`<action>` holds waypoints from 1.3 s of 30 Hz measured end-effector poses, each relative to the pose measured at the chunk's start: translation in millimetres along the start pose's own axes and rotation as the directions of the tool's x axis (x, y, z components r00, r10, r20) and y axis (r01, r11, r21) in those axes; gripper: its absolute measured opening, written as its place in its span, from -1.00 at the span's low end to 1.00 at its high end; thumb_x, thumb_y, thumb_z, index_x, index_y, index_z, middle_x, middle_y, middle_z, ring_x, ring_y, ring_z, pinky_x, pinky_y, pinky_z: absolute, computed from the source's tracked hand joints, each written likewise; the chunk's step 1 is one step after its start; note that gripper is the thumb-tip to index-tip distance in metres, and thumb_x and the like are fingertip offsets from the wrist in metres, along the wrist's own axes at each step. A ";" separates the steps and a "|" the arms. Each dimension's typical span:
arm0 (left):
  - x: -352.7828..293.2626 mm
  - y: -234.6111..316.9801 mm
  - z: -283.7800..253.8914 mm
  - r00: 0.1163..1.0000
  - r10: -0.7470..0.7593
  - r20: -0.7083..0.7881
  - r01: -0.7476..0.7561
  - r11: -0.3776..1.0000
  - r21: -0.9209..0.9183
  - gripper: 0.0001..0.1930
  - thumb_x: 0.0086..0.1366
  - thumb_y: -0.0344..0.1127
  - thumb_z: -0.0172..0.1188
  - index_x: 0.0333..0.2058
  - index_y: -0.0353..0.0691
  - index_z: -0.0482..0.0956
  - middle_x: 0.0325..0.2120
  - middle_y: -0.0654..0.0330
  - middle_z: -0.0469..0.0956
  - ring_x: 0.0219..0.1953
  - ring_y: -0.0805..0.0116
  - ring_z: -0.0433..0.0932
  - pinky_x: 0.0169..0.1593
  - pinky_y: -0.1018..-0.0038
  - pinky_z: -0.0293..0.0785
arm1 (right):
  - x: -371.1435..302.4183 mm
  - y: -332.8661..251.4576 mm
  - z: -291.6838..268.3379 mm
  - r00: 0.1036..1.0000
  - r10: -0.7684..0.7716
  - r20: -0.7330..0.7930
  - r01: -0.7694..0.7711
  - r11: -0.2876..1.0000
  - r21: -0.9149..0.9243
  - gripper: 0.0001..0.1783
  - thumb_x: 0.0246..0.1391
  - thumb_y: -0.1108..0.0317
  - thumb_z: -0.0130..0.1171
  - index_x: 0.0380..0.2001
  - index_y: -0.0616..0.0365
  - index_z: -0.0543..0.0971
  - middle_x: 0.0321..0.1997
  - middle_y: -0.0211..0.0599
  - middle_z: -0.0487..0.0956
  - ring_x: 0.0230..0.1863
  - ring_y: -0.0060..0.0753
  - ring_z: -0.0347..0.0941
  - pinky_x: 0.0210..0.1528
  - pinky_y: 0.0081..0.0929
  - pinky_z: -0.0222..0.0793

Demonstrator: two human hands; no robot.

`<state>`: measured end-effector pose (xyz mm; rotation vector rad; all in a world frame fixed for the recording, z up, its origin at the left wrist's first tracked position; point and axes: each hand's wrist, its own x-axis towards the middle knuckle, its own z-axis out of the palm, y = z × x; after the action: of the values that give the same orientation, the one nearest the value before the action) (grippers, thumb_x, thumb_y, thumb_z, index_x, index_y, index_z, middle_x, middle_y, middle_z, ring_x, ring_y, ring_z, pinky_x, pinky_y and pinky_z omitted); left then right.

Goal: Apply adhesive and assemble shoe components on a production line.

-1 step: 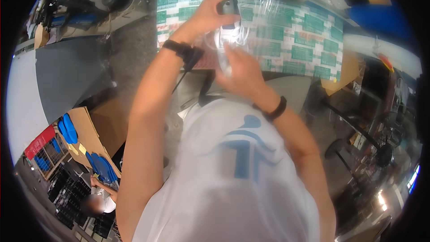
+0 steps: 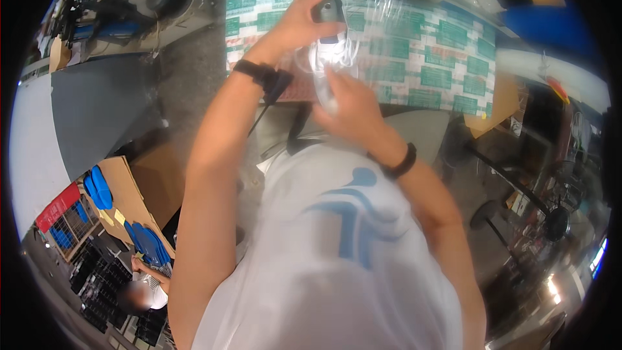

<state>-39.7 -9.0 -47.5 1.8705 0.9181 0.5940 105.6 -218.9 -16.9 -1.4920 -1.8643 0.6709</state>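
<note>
Left hand (image 2: 297, 24): beyond the right one, its thumb and fingers (image 2: 333, 28) clamped on the heel end of the white shoe, either side of the grey opening.
White shoe (image 2: 321, 58): running from the left fingers back toward the right ones, toe end nearest the wearer; whether its sole rests on the surface below cannot be told.
Right hand (image 2: 355, 105): fingers at the shoe's front, just below the laces; blurred, so whether they pinch anything cannot be told.
Laces (image 2: 350, 56): white loops between the two hands, loose to the right of the left thumb.
Table (image 2: 437, 55): under and to the right of the fingers, its green-and-white printed top shiny as though under clear film.
Wrists: black device (image 2: 259, 75) behind the left fingers, black band (image 2: 405, 159) behind the right.
Blue insoles (image 2: 97, 186): well apart from the left fingers, toward the lower left, by a cardboard box (image 2: 120, 185).
</note>
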 end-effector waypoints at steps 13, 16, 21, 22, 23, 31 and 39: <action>1.7 2.4 3.2 1.000 -0.015 0.014 0.015 0.999 -0.032 -0.10 0.24 0.03 0.61 0.53 0.15 0.48 0.63 -0.10 0.17 0.66 -0.15 0.12 0.61 -0.07 0.20 | 11.7 2.8 -2.5 1.000 0.021 0.020 -0.023 0.995 0.093 -0.14 0.08 0.21 0.46 0.40 0.41 0.47 -0.19 -0.02 0.60 -0.13 0.15 0.58 -0.10 0.00 0.50; -0.4 0.9 2.1 0.999 -0.024 0.035 0.026 0.998 -0.049 -0.10 0.23 0.02 0.62 0.54 0.16 0.48 0.64 -0.09 0.15 0.67 -0.14 0.11 0.59 -0.06 0.25 | -13.1 0.1 -24.7 0.989 0.043 0.140 -0.064 0.987 0.148 -0.15 0.07 0.21 0.46 0.40 0.37 0.48 -0.21 -0.02 0.59 -0.15 0.15 0.57 -0.11 0.00 0.50; 3.9 -2.6 -0.2 1.000 -0.019 0.025 0.019 1.000 -0.012 -0.10 0.24 -0.02 0.62 0.54 0.17 0.48 0.66 -0.07 0.13 0.68 -0.13 0.09 0.57 -0.03 0.27 | -17.0 -0.2 -34.2 0.993 0.028 0.116 -0.037 0.996 0.079 -0.17 0.09 0.22 0.45 0.41 0.32 0.50 -0.19 -0.07 0.60 -0.16 0.13 0.58 -0.09 0.00 0.50; 2.6 -2.0 0.8 0.999 -0.026 0.032 0.027 0.999 -0.040 -0.11 0.25 -0.03 0.62 0.54 0.17 0.48 0.66 -0.08 0.13 0.68 -0.12 0.09 0.58 -0.03 0.26 | -17.1 1.4 -33.1 0.993 0.033 0.111 -0.042 0.996 0.079 -0.17 0.09 0.22 0.45 0.41 0.32 0.50 -0.19 -0.07 0.60 -0.16 0.13 0.58 -0.09 0.00 0.50; 1.4 -1.5 1.5 0.999 -0.033 0.039 0.036 0.997 -0.067 -0.12 0.25 -0.04 0.61 0.54 0.17 0.48 0.66 -0.08 0.12 0.69 -0.12 0.08 0.58 -0.04 0.25 | -17.4 3.8 -31.4 0.995 0.093 0.024 -0.095 0.991 0.093 -0.18 0.11 0.22 0.44 0.41 0.32 0.50 -0.17 -0.07 0.61 -0.15 0.12 0.59 -0.07 -0.02 0.52; 1.7 2.7 0.0 1.000 -0.003 0.028 0.004 0.999 -0.035 -0.12 0.24 -0.06 0.61 0.53 0.16 0.49 0.64 -0.11 0.16 0.69 -0.09 0.09 0.61 -0.03 0.19 | -10.1 26.3 -24.8 0.968 0.246 -0.045 -0.228 0.942 0.245 -0.22 0.20 0.20 0.38 0.44 0.31 0.49 -0.06 -0.06 0.64 -0.03 0.07 0.61 0.06 -0.08 0.54; -0.3 3.8 0.7 1.000 0.001 0.024 0.001 0.999 -0.052 -0.12 0.23 -0.04 0.63 0.52 0.15 0.51 0.64 -0.11 0.17 0.68 -0.12 0.11 0.63 -0.03 0.16 | -23.3 36.0 -23.9 0.998 -0.048 -0.027 0.043 0.985 -0.168 -0.08 0.04 0.22 0.46 0.43 0.43 0.43 -0.10 0.09 0.61 -0.05 0.17 0.57 0.00 0.04 0.51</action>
<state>-38.0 -10.7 -44.4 1.8276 0.8787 0.5884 150.1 -233.9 -31.5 -1.5503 -1.9653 0.4764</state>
